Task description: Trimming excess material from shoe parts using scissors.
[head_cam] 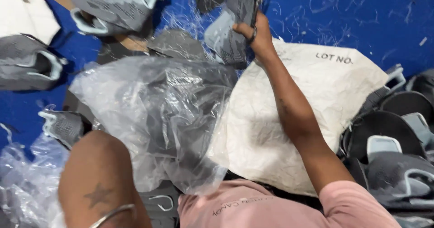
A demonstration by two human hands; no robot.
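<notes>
Scissors (258, 4) sit in the right hand (255, 35), the fingers (244, 29) threaded through the dark loop handle and closed on it, blades running up past the fingertips toward the top edge of the head view. Just left of those fingers, and touching them, hangs a grey knit shoe upper (230, 33) with a pale blue lining; what supports it from the other side is hidden.

The left hand cannot be seen: only the left forearm (101, 178) shows at the bottom, with a thin metal bangle (113, 213) near the wrist (whether its fingers are apart or together I cannot tell).

Below the right fingers, along the forearm, lies a crumpled white paper sack (289, 119). Left of it, a clear plastic bag (153, 115) holds more grey pieces. Well to the left of the fingers, further grey uppers (113, 6) rest on the blue floor (361, 15), which is strewn with pale thread trimmings (181, 17) close to the fingertips. Far right of the fingers, dark uppers (398, 142) are stacked together. A pink shirt (280, 207) fills the lower edge.
</notes>
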